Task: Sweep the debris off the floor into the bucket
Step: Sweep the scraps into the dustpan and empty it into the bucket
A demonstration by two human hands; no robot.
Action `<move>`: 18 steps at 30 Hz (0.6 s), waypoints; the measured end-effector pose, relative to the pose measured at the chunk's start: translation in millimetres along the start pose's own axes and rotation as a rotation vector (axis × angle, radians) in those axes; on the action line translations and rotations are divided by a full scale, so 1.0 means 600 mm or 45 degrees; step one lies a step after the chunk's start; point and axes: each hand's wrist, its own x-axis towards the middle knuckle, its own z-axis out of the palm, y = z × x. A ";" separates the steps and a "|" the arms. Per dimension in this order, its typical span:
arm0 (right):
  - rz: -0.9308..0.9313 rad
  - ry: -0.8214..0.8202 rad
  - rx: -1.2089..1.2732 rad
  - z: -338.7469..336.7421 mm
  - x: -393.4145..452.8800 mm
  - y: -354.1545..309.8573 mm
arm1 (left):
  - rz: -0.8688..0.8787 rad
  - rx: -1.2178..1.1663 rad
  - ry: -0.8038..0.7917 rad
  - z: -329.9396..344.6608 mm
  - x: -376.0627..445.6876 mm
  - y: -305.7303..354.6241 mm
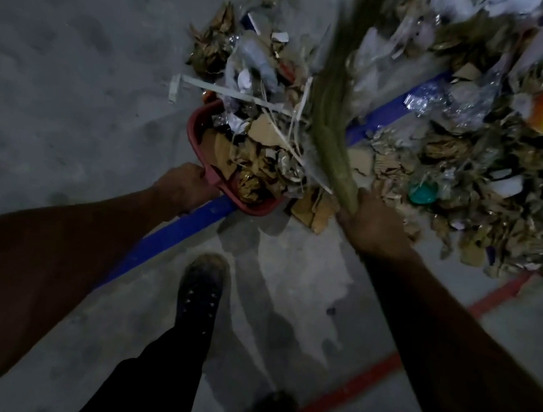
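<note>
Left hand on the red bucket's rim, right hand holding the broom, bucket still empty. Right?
Not quite. The head view shows the red bucket already holds cardboard scraps and other debris, not empty. The rest stands: the left hand grips its rim, and the right hand holds the broom.

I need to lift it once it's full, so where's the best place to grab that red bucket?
Grip the red bucket by its near rim, where the left hand already holds it, coming from your side. Its mouth faces the debris, and scraps cover the far edge.
</note>
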 end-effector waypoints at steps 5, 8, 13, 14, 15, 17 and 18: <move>0.051 0.248 0.046 -0.078 -0.035 0.012 | -0.012 -0.004 0.009 -0.003 -0.007 0.010; -0.007 0.355 0.103 -0.146 0.019 0.009 | -0.043 0.019 -0.024 -0.003 -0.004 0.015; 0.162 0.175 -0.087 -0.197 0.144 0.014 | -0.075 0.043 -0.034 0.000 0.007 0.005; 0.171 0.094 -0.191 -0.187 0.152 0.016 | -0.071 0.042 -0.033 0.002 0.007 0.002; 0.153 0.035 -0.283 -0.173 0.151 0.015 | -0.066 0.038 -0.030 0.003 0.008 0.001; 0.094 -0.019 -0.350 -0.135 0.137 0.011 | -0.045 0.031 -0.019 0.008 0.010 0.001; 0.081 -0.037 -0.307 -0.112 0.127 0.010 | -0.038 0.030 -0.008 0.009 0.009 0.001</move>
